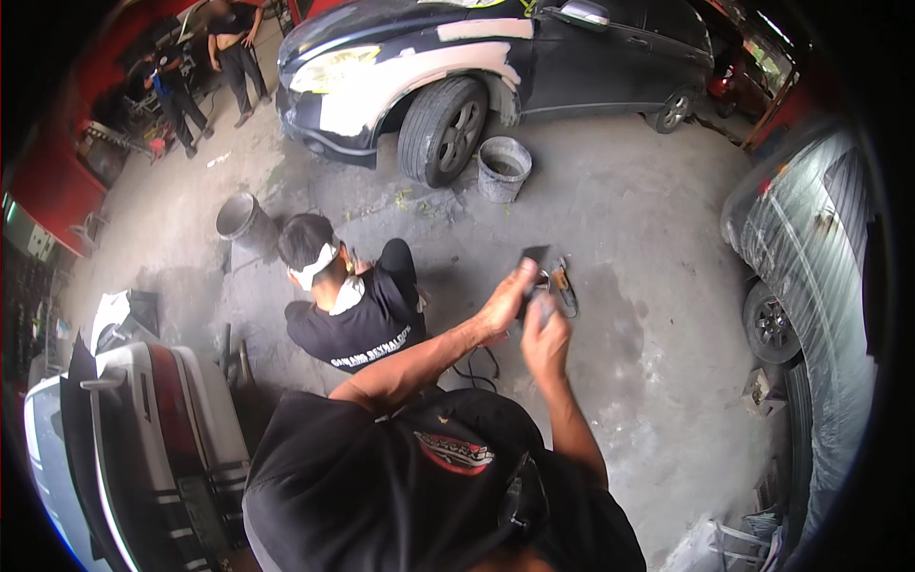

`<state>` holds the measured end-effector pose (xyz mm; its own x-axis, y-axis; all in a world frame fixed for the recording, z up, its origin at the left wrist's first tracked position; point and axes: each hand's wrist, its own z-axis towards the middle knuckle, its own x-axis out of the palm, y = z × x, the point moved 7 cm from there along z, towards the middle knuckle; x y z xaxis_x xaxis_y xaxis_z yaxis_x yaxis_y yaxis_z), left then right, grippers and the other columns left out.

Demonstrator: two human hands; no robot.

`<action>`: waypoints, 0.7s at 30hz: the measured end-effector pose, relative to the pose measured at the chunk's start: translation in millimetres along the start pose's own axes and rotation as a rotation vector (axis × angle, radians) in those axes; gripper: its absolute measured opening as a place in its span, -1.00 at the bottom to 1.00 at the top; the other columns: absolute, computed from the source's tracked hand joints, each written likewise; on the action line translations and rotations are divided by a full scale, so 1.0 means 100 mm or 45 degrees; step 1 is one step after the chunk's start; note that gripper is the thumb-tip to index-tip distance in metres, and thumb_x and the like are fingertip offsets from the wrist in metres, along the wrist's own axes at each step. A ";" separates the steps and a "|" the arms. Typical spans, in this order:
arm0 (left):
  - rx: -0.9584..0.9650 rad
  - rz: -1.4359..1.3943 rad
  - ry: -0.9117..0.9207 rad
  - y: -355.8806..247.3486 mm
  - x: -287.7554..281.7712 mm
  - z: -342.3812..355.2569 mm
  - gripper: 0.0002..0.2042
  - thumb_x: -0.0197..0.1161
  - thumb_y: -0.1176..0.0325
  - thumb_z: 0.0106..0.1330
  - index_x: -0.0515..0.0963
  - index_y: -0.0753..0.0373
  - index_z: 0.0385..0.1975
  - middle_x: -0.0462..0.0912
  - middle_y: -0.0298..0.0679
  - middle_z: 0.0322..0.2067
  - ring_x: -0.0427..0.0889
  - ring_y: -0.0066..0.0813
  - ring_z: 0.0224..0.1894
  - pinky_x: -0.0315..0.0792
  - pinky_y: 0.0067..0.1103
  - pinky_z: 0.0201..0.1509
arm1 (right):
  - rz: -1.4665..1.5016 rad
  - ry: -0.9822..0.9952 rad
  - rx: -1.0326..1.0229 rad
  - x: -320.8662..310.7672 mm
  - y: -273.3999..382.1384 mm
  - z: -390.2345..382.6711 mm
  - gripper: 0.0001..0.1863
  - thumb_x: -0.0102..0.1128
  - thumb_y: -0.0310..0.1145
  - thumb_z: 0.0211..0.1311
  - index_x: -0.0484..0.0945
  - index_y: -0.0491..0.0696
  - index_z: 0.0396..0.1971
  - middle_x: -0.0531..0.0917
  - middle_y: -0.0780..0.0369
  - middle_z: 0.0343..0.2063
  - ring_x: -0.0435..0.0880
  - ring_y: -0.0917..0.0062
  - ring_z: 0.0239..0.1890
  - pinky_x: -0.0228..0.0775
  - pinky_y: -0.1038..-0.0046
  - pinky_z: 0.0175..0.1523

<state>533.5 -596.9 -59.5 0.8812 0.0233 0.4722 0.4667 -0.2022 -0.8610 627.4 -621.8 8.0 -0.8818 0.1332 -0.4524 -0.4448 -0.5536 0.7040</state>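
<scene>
My two hands are close together in front of my chest, above the grey floor. My left hand [505, 305] is closed, its thumb up, on a dark flat sheet [538, 254] whose corner sticks out past the thumb. Just beside it, my right hand [547, 336] has its fingers curled in and is smeared by motion. Whatever lies between the two hands is mostly hidden. Past them, on the floor, lies a long narrow tool with an orange-brown part [563, 279].
A co-worker in a black shirt [357, 319] crouches at my left. Ahead stands a dark car [591, 76] with pale patches, a bucket [503, 170] by its wheel. Another bucket [242, 221] is farther left. A plastic-covered car [810, 219] stands right; two people stand far left.
</scene>
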 end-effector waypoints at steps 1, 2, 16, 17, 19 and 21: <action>-0.017 0.366 -0.051 0.01 0.02 -0.04 -0.29 -0.08 -0.16 0.30 0.16 0.40 0.18 0.45 -0.10 -0.02 0.38 -0.33 0.05 0.26 -0.46 0.15 | -0.010 -0.116 0.107 -0.09 -0.17 0.14 -0.75 -0.01 -0.35 0.25 0.52 -0.26 -0.31 0.60 0.01 -0.52 0.63 0.19 -0.42 0.44 0.30 -0.30; -0.075 0.464 0.089 0.17 0.02 -0.03 -0.34 -0.04 -0.09 0.32 0.15 0.38 0.20 0.41 -0.03 0.04 0.41 -0.31 0.05 0.32 -0.50 0.09 | -0.066 -0.098 0.250 -0.19 -0.42 0.29 -0.72 -0.03 -0.32 0.27 0.51 -0.27 -0.33 0.60 0.04 -0.53 0.62 0.23 -0.45 0.42 0.30 -0.32; 0.961 1.251 -0.083 -0.82 0.13 -0.20 -0.87 0.08 0.43 0.22 0.44 0.39 -0.38 0.47 0.08 -0.45 0.48 0.10 -0.36 0.38 -0.26 -0.29 | 0.178 0.234 0.542 -0.27 -0.94 -0.11 -0.47 -0.22 -0.06 0.38 0.48 -0.29 -0.37 0.57 0.14 -0.60 0.50 0.42 -0.52 0.31 0.27 -0.36; 1.000 1.240 0.021 -0.77 0.27 -0.35 -0.87 0.09 0.42 0.22 0.44 0.38 -0.37 0.47 0.07 -0.44 0.49 0.08 -0.36 0.39 -0.26 -0.28 | 0.303 0.039 0.886 -0.39 -1.23 -0.18 -0.47 -0.22 -0.05 0.38 0.48 -0.28 -0.40 0.56 0.20 -0.62 0.47 0.50 -0.55 0.31 0.32 -0.40; 0.900 1.377 0.205 -0.32 0.43 -0.46 -0.86 0.13 0.43 0.19 0.45 0.39 -0.36 0.49 0.08 -0.40 0.51 0.05 -0.32 0.42 -0.28 -0.24 | 0.325 -0.001 0.873 -0.43 -1.20 -0.15 -0.47 -0.20 -0.04 0.37 0.47 -0.26 -0.42 0.54 0.23 -0.60 0.44 0.56 -0.56 0.30 0.38 -0.42; 0.860 1.225 0.109 -0.13 0.30 -0.39 -0.83 0.12 0.39 0.22 0.44 0.41 -0.42 0.48 0.11 -0.47 0.50 0.06 -0.39 0.40 -0.30 -0.31 | 0.377 -0.072 0.863 -0.45 -1.09 -0.16 -0.48 -0.14 -0.02 0.35 0.46 -0.23 -0.46 0.49 0.30 -0.58 0.37 0.67 -0.57 0.27 0.50 -0.46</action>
<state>551.0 -632.0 -26.5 0.8963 0.0732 -0.4373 -0.4195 0.4590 -0.7831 717.5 -580.3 -56.9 -0.9784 0.1096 -0.1750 -0.1700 0.0534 0.9840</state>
